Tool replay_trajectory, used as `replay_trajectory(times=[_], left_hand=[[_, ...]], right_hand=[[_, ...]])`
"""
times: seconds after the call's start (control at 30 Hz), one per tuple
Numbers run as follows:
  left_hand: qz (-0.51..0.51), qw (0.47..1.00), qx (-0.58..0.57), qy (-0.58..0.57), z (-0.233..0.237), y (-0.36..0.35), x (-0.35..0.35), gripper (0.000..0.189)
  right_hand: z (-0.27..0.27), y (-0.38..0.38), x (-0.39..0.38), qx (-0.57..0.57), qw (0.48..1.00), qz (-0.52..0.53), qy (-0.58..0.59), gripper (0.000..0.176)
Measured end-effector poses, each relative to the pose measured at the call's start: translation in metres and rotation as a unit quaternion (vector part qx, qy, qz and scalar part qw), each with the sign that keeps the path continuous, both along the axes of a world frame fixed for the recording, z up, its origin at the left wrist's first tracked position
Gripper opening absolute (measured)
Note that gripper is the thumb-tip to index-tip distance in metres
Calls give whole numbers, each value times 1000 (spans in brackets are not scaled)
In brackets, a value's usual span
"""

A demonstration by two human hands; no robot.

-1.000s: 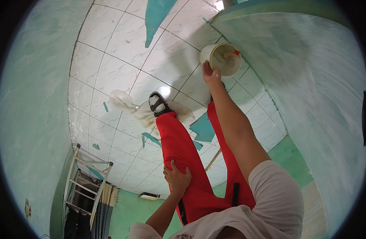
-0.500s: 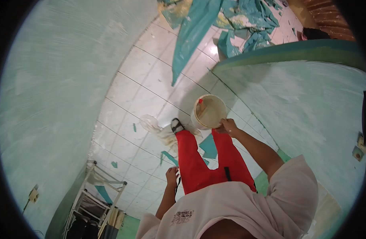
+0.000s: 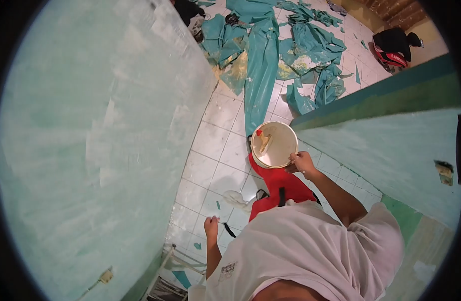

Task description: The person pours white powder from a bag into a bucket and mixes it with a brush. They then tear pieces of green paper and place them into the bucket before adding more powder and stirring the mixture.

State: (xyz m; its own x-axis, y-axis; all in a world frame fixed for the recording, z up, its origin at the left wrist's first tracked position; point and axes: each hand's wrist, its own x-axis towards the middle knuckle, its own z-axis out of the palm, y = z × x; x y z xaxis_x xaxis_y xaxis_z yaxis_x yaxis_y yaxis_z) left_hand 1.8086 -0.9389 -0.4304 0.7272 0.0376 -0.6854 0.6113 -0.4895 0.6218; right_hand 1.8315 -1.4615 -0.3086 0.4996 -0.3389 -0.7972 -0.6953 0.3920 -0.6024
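Observation:
My right hand is closed on the near right rim of a whitish bucket, held in front of my legs. Inside leans a tan tool with a red end; I cannot make out its kind. Out to the left, my left hand is closed around a thin item with a dark, drooping end, too small to name. It is held away from my body, above the tiled floor. The bucket partly hides my red trousers.
Crumpled teal sheeting covers the floor ahead. A pale wall stands left and a low partition right. A white cloth lies by my foot. A metal-framed rack stands at lower left, a black and red bag far right.
I have moved forward towards the teal sheeting, and the white cloth and rack now lie further back. The bucket stays in my right hand. My left hand has swung out from my leg.

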Motion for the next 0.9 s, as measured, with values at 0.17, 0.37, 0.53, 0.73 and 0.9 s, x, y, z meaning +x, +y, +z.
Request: replay_trajectory(times=[0.17, 0.37, 0.53, 0.73, 0.9], left_hand=[[-76, 997, -15, -10, 36, -134, 176, 17], [-20, 988, -99, 116, 60, -224, 321, 26], [-60, 977, -12, 203, 27, -239, 401, 33], [-95, 971, 11, 221, 8, -338, 542, 37], [-73, 974, -60, 208, 5, -477, 685, 36]], right_hand=[[3, -52, 98, -12, 999, -30, -6, 30], [57, -121, 188, -35, 993, -111, -10, 32], [71, -178, 249, -51, 980, -188, -33, 31], [75, -256, 333, -66, 964, -256, -33, 31], [93, -322, 396, -78, 947, -312, -16, 30]])
